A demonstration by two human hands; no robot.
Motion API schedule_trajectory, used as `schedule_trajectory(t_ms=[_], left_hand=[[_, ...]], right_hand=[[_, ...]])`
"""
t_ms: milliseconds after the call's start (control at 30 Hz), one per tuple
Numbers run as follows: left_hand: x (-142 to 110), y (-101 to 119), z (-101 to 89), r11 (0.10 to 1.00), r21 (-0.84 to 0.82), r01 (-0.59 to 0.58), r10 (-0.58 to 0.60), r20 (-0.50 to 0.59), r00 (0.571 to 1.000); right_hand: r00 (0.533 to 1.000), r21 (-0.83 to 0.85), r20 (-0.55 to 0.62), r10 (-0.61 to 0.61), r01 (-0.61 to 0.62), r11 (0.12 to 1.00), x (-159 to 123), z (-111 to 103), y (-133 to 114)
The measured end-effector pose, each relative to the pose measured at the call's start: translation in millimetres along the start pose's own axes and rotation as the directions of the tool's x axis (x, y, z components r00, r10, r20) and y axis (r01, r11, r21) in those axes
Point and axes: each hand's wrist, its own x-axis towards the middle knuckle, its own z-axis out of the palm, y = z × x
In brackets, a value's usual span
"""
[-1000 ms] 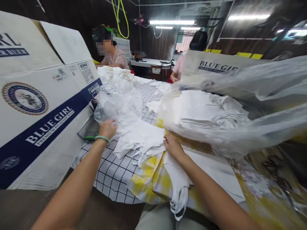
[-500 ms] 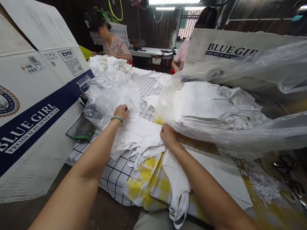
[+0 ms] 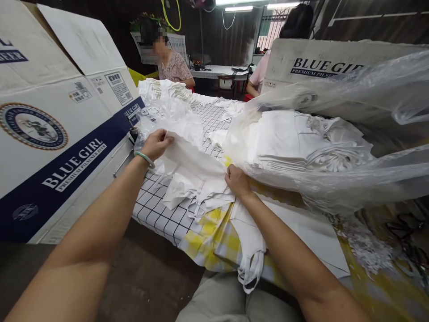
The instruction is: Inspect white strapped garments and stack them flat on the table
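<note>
A white strappy camisole (image 3: 197,163) is stretched between my two hands over the table. My left hand (image 3: 157,145), with a green bangle at the wrist, pinches its far left corner and holds it raised. My right hand (image 3: 237,180) is closed on the right edge of the same camisole, close to the plastic bag. Its thin straps trail toward me on the cloth. A second white camisole (image 3: 246,232) lies below my right hand, its straps hanging over the table edge. Fabric hides some of my fingertips.
A large printed carton (image 3: 63,156) stands at left, another carton (image 3: 281,67) at back right. Clear plastic (image 3: 335,188) surrounds a stack of folded white garments (image 3: 278,138). More white garments (image 3: 164,89) lie at the far end. Two people sit beyond. Thread scraps (image 3: 368,250) lie right.
My left hand has risen and moved left, lifting the camisole's far corner off the table. My right hand keeps its grip nearly in place. The view has shifted slightly to the left.
</note>
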Motion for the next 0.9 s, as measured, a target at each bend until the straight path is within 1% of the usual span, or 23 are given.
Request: schedule_trajectory(t_ms=[67, 133, 167, 200, 267, 333, 367, 400, 433, 467, 533, 667, 767, 900], left_hand=[[-10, 23, -14.4, 0.998, -0.07, 0.006, -0.008, -0.017, 1.0], [-20, 44, -29.6, 0.993, -0.118, -0.02, 0.014, -0.043, 0.999], [-25, 54, -37.7, 0.989, -0.138, -0.043, 0.035, -0.057, 0.998], [-30, 63, -45.9, 0.985, -0.157, -0.071, 0.06, -0.073, 0.996], [-39, 78, -62.0, 0.971, -0.198, -0.137, 0.117, -0.112, 0.987], [-49, 92, -75.4, 0.948, -0.247, -0.202, 0.167, -0.154, 0.974], [-54, 99, -80.2, 0.934, -0.274, -0.23, 0.189, -0.168, 0.967], [-59, 106, -83.4, 0.918, -0.302, -0.256, 0.21, -0.178, 0.962], [-65, 114, -84.6, 0.902, -0.33, -0.277, 0.228, -0.18, 0.957], [-71, 121, -84.0, 0.886, -0.356, -0.296, 0.247, -0.176, 0.953], [-83, 137, -77.5, 0.856, -0.405, -0.322, 0.28, -0.16, 0.946], [-107, 164, -50.2, 0.803, -0.514, -0.303, 0.297, -0.096, 0.95], [-124, 176, -23.4, 0.764, -0.592, -0.257, 0.309, -0.015, 0.951], [-155, 185, 13.4, 0.751, -0.64, -0.162, 0.295, 0.106, 0.95]], right_hand=[[0.999, 0.197, -0.027, 0.041, -0.035, 0.98, -4, -11, -7], [0.994, 0.398, -0.039, 0.099, -0.075, 0.914, -7, -25, -17], [0.993, 0.497, -0.031, 0.116, -0.086, 0.864, -8, -33, -22], [0.992, 0.598, -0.012, 0.123, -0.092, 0.796, -8, -42, -28], [0.994, 0.79, 0.027, 0.11, -0.088, 0.607, -11, -64, -39], [0.996, 0.916, 0.028, 0.087, -0.06, 0.396, -15, -91, -49], [0.996, 0.948, 0.017, 0.086, -0.043, 0.315, -18, -105, -53], [0.996, 0.966, 0.0, 0.089, -0.023, 0.257, -21, -120, -56], [0.995, 0.975, -0.024, 0.094, 0.003, 0.222, -25, -136, -59], [0.994, 0.978, -0.052, 0.098, 0.031, 0.206, -29, -151, -60], [0.989, 0.974, -0.107, 0.103, 0.084, 0.212, -38, -181, -59], [0.975, 0.946, -0.182, 0.126, 0.139, 0.294, -66, -231, -43], [0.957, 0.918, -0.235, 0.171, 0.16, 0.364, -99, -259, -24], [0.935, 0.902, -0.258, 0.244, 0.142, 0.407, -160, -285, -2]])
